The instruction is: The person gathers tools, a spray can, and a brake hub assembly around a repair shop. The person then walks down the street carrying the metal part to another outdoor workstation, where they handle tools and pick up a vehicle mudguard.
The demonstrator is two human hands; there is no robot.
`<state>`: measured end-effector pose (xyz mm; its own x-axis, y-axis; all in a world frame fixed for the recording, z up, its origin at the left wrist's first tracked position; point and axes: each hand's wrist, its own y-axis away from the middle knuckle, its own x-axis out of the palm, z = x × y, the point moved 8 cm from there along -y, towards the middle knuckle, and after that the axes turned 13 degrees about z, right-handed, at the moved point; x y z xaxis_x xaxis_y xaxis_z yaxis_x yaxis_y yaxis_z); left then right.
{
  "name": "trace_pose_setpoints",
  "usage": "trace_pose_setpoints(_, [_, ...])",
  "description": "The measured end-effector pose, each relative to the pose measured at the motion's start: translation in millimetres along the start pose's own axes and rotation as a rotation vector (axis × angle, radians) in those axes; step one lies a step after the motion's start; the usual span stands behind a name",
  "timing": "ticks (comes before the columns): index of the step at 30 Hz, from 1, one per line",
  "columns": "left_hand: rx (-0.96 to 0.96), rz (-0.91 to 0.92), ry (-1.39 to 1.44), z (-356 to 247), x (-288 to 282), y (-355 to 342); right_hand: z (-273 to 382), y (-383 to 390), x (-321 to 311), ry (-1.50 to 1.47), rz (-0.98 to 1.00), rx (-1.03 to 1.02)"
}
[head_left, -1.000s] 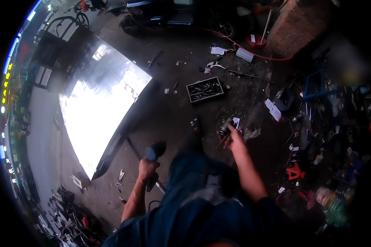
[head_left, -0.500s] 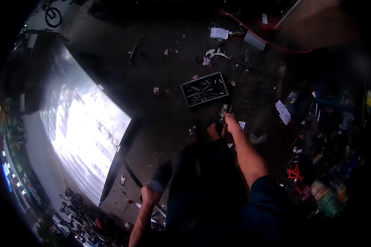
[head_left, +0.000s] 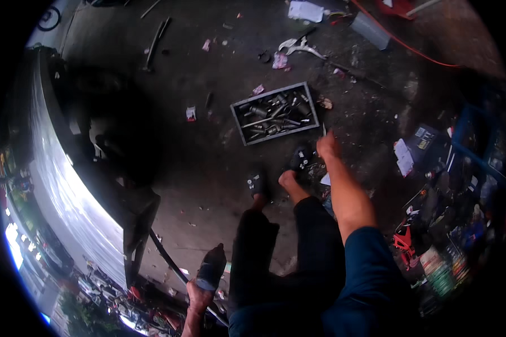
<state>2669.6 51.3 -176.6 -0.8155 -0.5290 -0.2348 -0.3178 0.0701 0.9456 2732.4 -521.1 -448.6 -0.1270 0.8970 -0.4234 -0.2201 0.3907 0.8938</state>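
My left hand [head_left: 198, 293], at the lower left, is closed around the lower end of a dark tapered piece [head_left: 212, 267]; its kind does not show. Stretched forward, my right hand [head_left: 328, 146] is closed just off the near right corner of a grey-rimmed tray [head_left: 281, 133]. A thin pale tip [head_left: 324, 129] shows beyond its fingers, and the rest of what it holds is hidden. Inside the tray lie several dark and shiny metal tools and parts [head_left: 275, 115].
A large shiny panel [head_left: 73, 191] fills the left side, with a dark bar [head_left: 166, 255] below it. My shoes [head_left: 302, 157] stand near the tray. Loose tools, papers [head_left: 402, 157], a red stand-like object [head_left: 403, 241] and a blue crate [head_left: 478, 135] lie to the right.
My view has shifted. My right hand has moved forward to the tray's corner; the metal-headed, brown-handled tool seen there before is no longer plain. My left hand keeps the dark piece.
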Motion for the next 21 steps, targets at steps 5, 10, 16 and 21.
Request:
trace_pose_setpoints(5, [0.270,-0.075,-0.750,-110,-1,33,-162,126,-29,-0.171,0.063,0.224])
trace_pose_setpoints(10, [0.040,0.006,-0.850,-154,-22,60,-321,250,-15,-0.645,-0.001,0.151])
trace_pose_setpoints(16, [0.115,-0.017,-0.744,-177,-66,12,-377,433,-6,-1.700,0.007,0.032])
trace_pose_setpoints(21, [0.220,-0.089,-1.173,-311,28,64,-432,499,66,-2.200,-0.045,0.038])
